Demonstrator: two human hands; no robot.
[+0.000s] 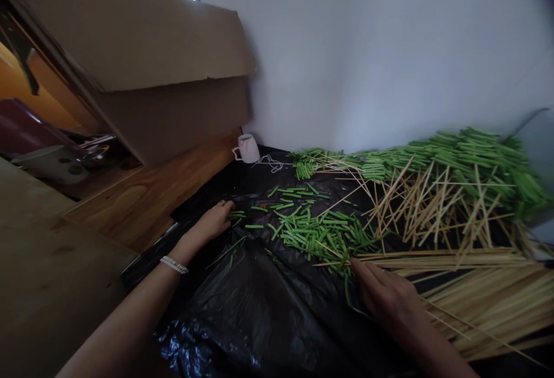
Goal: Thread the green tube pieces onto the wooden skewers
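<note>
Small cut green stems point(318, 231) lie in a loose heap on black plastic sheeting point(264, 303). At the heap's left side my left hand point(213, 221) reaches down with curled fingers, a few stem pieces at its fingertips. My right hand point(387, 294) is at the heap's near right edge. Its fingers are pressed together at the end of a thin bamboo skewer point(329, 264) that points left into the stems; the grip is partly hidden. Beside this hand, a thick layer of long bamboo skewers point(493, 303) spreads to the right.
Along the white wall point(346, 49) stretches a long pile of green stems on skewers point(467, 164), sticks pointing outward. A white mug point(248, 149) stands at the back beside tangled white string point(272, 163). A large cardboard box point(173, 49) rises at the left over a wooden board point(142, 193).
</note>
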